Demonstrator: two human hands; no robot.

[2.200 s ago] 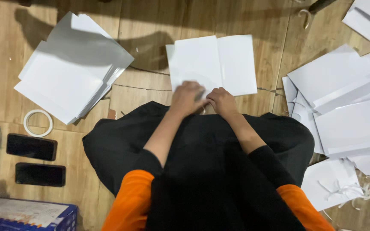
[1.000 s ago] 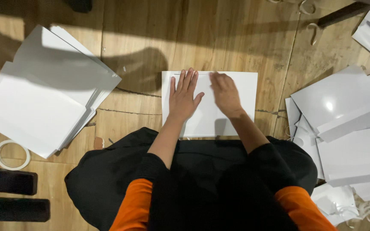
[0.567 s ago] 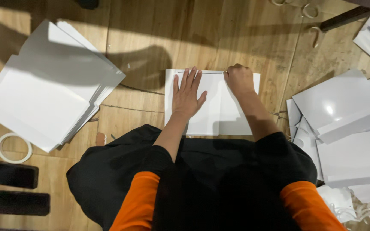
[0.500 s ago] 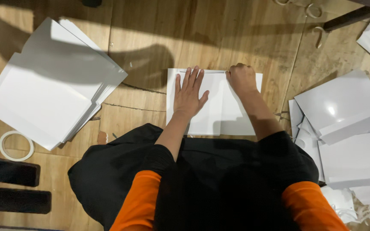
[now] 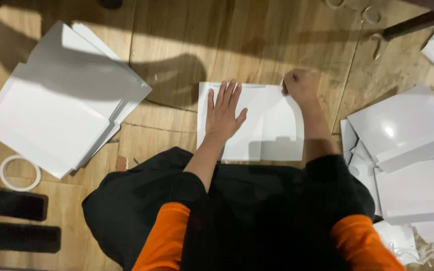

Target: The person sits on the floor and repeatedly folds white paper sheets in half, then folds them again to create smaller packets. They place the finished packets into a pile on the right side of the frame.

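On the wooden floor [image 5: 287, 45], read left to right from the seated person's lap:

- At 9 o'clock: two dark flat blocks [image 5: 12, 203], a ring of pale tape [image 5: 20, 172] just above them.
- At 10 o'clock: stack of white sheets [image 5: 61, 108], fanned and loosely squared.
- At 12 o'clock: folded white sheet [image 5: 272, 130], lying flat just beyond the black lap cloth [image 5: 237, 211]. Left hand [image 5: 223, 113] spread wide, palm down on its left half. Right hand [image 5: 301, 86] closed into a fist at the top right corner, seemingly pinching the edge; what it grips cannot be told.
- At 3 o'clock: heap of white folded pieces [image 5: 408, 150], overlapping.

Handling note on the folded white sheet: judged light, thin, fairly stiff like card, smooth and apt to slide on wood; creases permanently. Best held flat under a palm and taken by a corner or edge.
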